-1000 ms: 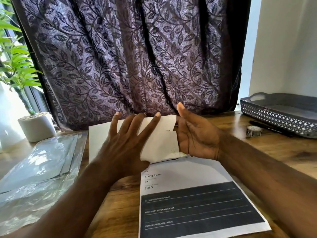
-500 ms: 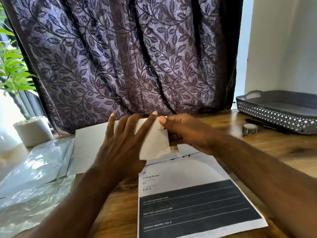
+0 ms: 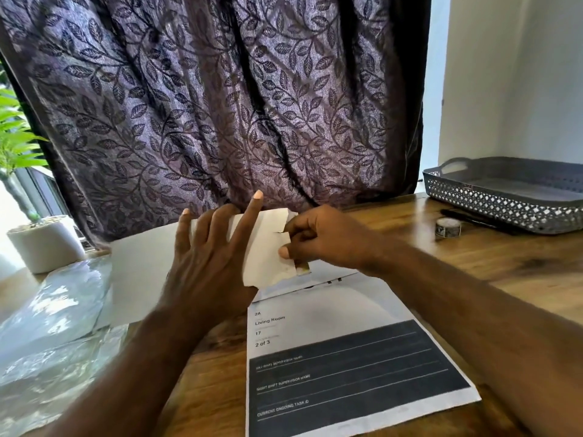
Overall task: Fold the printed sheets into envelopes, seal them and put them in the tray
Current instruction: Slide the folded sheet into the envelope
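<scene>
A wooden table [image 3: 473,266] before a curtain [image 3: 220,105]. Nearest, a printed sheet [image 3: 331,310] waits. Beyond it, the left hand [image 3: 208,263], fingers spread, pins a white sheet [image 3: 142,272] steady while the right hand [image 3: 321,241] pinches its folded flap, probably creasing it. The tray [image 3: 504,209] sits far right.

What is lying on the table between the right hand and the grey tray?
In the head view, a small tape roll and a black pen lie there, close to the tray.

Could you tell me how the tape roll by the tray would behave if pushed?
The tape roll lies flat, so it would probably slide, not roll. Small and hollow, it is likely light.
</scene>
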Tool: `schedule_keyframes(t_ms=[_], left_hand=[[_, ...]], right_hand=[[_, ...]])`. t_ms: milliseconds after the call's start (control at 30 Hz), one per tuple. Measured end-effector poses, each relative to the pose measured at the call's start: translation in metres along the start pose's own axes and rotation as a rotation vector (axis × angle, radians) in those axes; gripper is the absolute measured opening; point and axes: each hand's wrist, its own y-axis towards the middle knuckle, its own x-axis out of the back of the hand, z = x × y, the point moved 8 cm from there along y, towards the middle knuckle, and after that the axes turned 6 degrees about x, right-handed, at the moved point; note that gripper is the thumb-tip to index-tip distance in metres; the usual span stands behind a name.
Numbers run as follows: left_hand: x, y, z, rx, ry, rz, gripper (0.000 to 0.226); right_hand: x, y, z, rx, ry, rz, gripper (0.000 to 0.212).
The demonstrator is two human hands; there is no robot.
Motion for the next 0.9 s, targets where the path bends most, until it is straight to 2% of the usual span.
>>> schedule_keyframes(t_ms=[233,333,500,767,900], left_hand=[[-0.004,-0.001,-0.003,-0.018,0.064,0.000,0.127],[-0.006,-0.002,-0.004,-0.011,0.068,0.009,0.126],[-0.006,-0.002,-0.005,-0.005,0.087,0.021,0.131],[-0.008,-0.003,-0.008,-0.009,0.098,0.006,0.119],[-0.005,-0.003,-0.012,-0.007,0.106,0.008,0.121]], right_hand=[[-0.002,-0.002,0.000,-0.028,0.115,-0.021,0.025],[0.002,-0.004,0.002,-0.014,0.094,-0.031,0.022],[-0.006,-0.004,0.003,-0.020,0.120,-0.005,0.031],[-0.012,-0.004,-0.001,-0.066,0.277,-0.016,0.023],[-0.010,-0.003,-0.002,-0.077,0.269,-0.034,0.026]])
